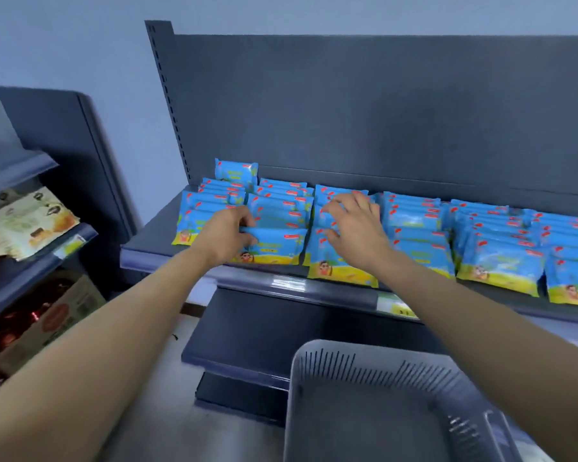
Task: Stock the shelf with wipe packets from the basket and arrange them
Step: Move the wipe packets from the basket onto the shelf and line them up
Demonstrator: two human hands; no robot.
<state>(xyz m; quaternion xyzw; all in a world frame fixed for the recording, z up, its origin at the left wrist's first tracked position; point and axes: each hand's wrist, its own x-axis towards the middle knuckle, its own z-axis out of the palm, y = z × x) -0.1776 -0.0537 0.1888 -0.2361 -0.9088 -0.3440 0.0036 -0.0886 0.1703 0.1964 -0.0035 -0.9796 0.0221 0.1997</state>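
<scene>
Several rows of blue and yellow wipe packets (501, 261) lean in overlapping lines on the dark grey shelf (154, 241). My left hand (227, 235) grips the top edge of the front packet (274, 248) in the second row from the left, fingers curled over it. My right hand (354, 221) lies with spread fingers on top of the third row of packets (341, 271), pressing them. One packet (236, 170) stands upright at the back left. The grey plastic basket (317, 388) sits below at the lower right, and I see no packets inside it.
A lower dark shelf (247, 331) juts out under the stocked one. To the left stands another shelving unit holding pale green packages (24, 221) and a cardboard box (54, 315). A yellow price label (397, 308) sits on the shelf's front rail.
</scene>
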